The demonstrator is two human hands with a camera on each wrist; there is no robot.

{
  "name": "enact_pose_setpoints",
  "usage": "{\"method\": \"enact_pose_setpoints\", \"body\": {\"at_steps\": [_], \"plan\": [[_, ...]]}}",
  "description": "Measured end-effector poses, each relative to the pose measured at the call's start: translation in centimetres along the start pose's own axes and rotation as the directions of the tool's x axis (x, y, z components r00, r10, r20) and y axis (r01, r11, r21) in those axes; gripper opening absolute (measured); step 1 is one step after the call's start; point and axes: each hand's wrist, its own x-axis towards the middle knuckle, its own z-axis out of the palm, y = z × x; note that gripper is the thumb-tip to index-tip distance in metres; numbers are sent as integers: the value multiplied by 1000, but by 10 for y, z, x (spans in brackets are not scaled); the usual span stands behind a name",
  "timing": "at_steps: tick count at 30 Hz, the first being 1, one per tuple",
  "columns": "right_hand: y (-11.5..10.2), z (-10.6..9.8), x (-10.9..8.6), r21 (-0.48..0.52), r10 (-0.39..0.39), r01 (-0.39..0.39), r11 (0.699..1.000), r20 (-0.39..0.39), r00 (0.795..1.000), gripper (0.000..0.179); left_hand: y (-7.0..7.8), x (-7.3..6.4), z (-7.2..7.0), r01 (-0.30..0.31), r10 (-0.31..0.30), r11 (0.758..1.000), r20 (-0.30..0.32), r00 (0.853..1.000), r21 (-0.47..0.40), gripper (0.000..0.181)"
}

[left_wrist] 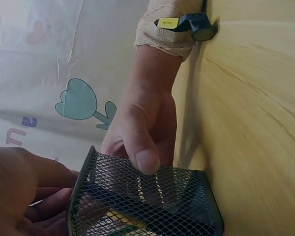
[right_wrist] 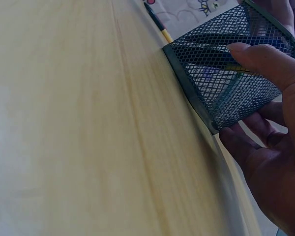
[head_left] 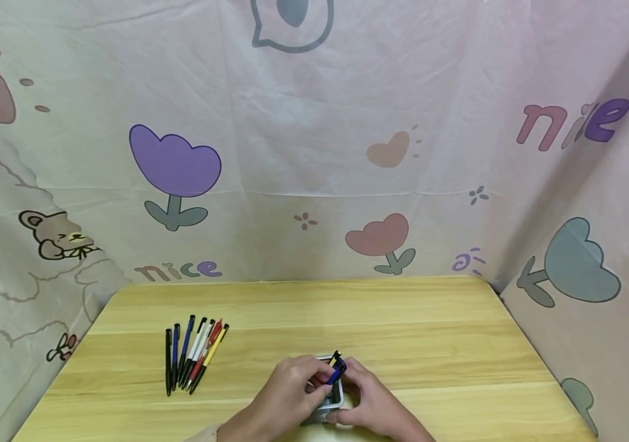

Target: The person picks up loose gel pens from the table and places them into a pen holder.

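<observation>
A dark wire-mesh pen holder [head_left: 341, 404] stands on the table near its front edge. My right hand [head_left: 374, 402] grips it from the right side, thumb pressed on the mesh [right_wrist: 211, 64] and the other fingers low around it. Above the holder's opening my left hand [head_left: 292, 390] pinches a blue pen [head_left: 336, 372] between thumb and fingers. Beside it, a yellow pen [head_left: 333, 358] sticks up at the rim. Through the mesh in the left wrist view, dark and yellow pen barrels show inside; that view catches the left hand [left_wrist: 24, 191] only partly.
On the left of the wooden table [head_left: 430, 331] lies a loose fan of several pens: a black pen [head_left: 168, 362], blue ones, white ones, a red pen [head_left: 204, 353] and a yellow pen [head_left: 212, 356]. A printed cloth [head_left: 292, 153] hangs behind and at both sides.
</observation>
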Motion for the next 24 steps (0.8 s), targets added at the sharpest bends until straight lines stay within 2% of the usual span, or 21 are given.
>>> {"method": "enact_pose_setpoints", "body": {"at_steps": [5, 12, 17, 24], "plan": [[1, 1, 0, 12, -9, 9, 1000, -4, 1000, 47, 1, 1, 0, 3, -5, 999, 47, 999, 52, 12], [3, 2, 1, 58, -81, 81, 995, 2, 997, 38, 0, 2, 2, 5, -15, 994, 89, 996, 106, 11], [1, 1, 2, 57, -49, 49, 997, 5, 999, 35, 1, 2, 3, -14, 3, 993, 92, 996, 119, 13], [2, 2, 2, 60, -26, 26, 998, 5, 1000, 36, 2, 2, 1, -3, -10, 994, 111, 994, 113, 15]]}}
